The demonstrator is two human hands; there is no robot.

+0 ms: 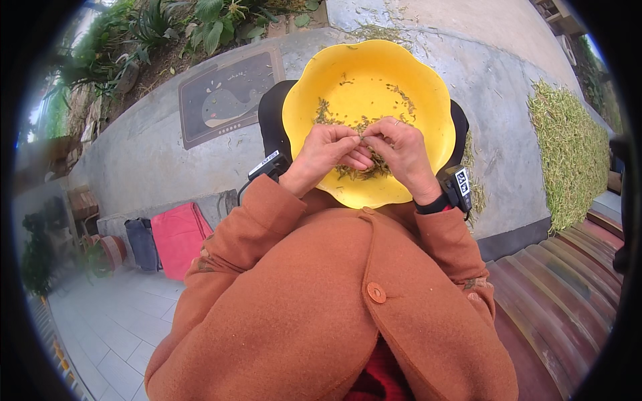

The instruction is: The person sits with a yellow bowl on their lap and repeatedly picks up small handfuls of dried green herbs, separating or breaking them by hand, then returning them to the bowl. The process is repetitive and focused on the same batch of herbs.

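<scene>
A yellow basin (426, 90) with a wavy rim rests on my lap. Over its near half, my left hand (328, 148) and my right hand (401, 143) meet at the fingertips. Both pinch a small green plant piece (361, 138), mostly covered by the fingers. The lower fingers of my left hand are loosely curled, palm turned up. Beneath the hands lies a heap of green-brown plant bits (378, 168), partly hidden by them. More bits (323, 111) cling to the basin's left side, and small specks dot its bottom.
A grey mat (228, 95) with a whale picture lies left on the concrete (150, 145). Green pods or stems (569, 155) are spread thickly at the right, beside corrugated roofing sheets (562, 280). Pink cloth (180, 238) hangs over a ledge at the left. Plants (208, 25) grow beyond.
</scene>
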